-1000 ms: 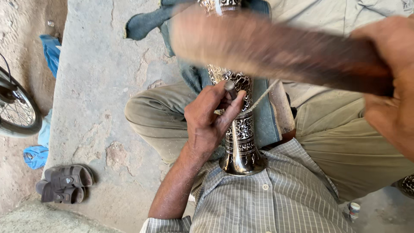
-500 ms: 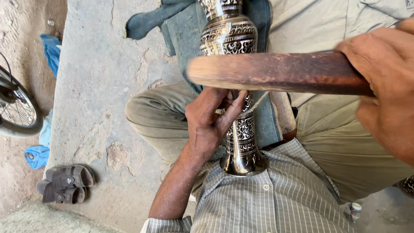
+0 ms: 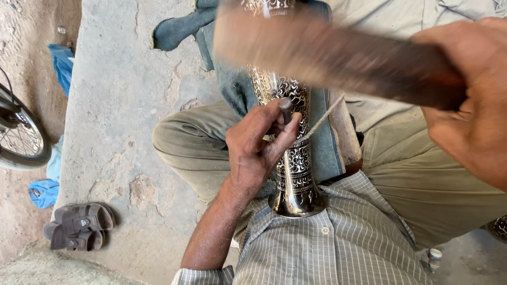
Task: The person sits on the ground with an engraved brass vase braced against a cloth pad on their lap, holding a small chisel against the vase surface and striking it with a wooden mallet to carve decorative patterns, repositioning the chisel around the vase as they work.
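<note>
One engraved metal vase [image 3: 293, 158] is being propped across the lap, its flared foot pressed against the striped shirt [image 3: 327, 248] and its upper part running away from the body over a blue-grey cloth [image 3: 232, 79]. Its mouth is being cut off by the top edge, so whatever lies inside cannot be told. One small metal punch [image 3: 285, 108] is being pinched upright against the vase's neck by the left hand [image 3: 253, 148], whose fingers [image 3: 280, 138] are being curled narrowly around it. One wooden mallet [image 3: 338, 58] is being gripped at its handle end by the right hand [image 3: 470, 100], fingers wrapped tight around it; it is crossing above the vase, and its head is blurred by motion, so its shape is hard to make out. A thin cord [image 3: 322, 119] is running just right of the vase. Left of the vase, a pair of sandals [image 3: 79, 226] is lying on the concrete slab [image 3: 121, 116], and beyond it a wheel [image 3: 18, 137] is partly cut off.
</note>
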